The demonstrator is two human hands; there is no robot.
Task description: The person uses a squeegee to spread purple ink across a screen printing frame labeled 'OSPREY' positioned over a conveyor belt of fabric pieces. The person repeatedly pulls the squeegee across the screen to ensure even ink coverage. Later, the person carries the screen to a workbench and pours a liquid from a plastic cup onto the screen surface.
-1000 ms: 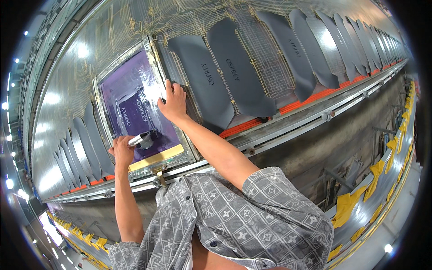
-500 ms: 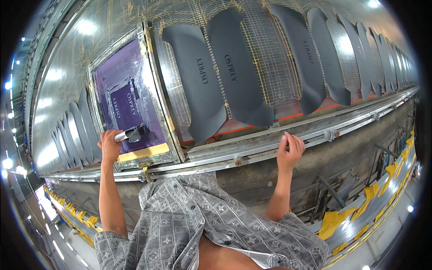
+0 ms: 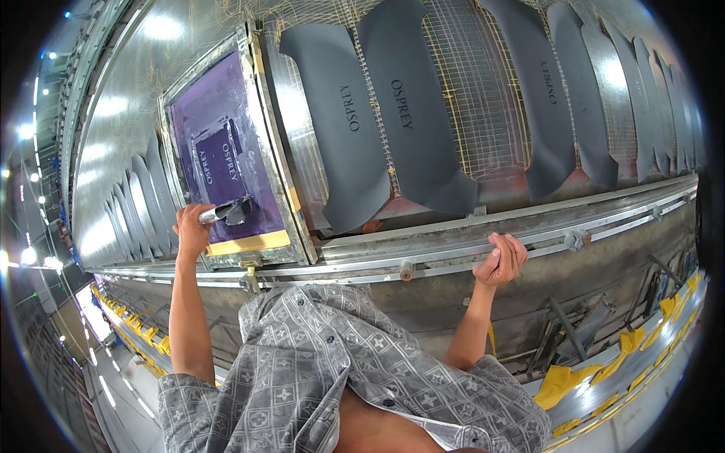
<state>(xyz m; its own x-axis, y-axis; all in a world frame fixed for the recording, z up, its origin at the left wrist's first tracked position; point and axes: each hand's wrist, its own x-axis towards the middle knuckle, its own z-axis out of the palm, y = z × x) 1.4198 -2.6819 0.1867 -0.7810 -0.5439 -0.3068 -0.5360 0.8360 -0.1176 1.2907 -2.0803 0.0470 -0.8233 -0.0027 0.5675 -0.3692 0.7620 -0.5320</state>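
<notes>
Scraper with a silvery handle and dark, smeared end (image 3: pixel 226 211) is lying over the near part of a purple mesh screen in a rectangular metal frame (image 3: pixel 281 151), its long axis running from about eight o'clock to two. The left hand (image 3: pixel 194 229) is gripping the handle's outer end, the smeared end pointing between two and three o'clock from its fingers. A yellow strip (image 3: pixel 249 243) is lying at five o'clock, dark grey shaped panels (image 3: pixel 343 162) toward two. Well apart, just past three o'clock, the right hand (image 3: pixel 502 259) is hovering, fingers half-curled; whether it is holding anything, I cannot tell.
</notes>
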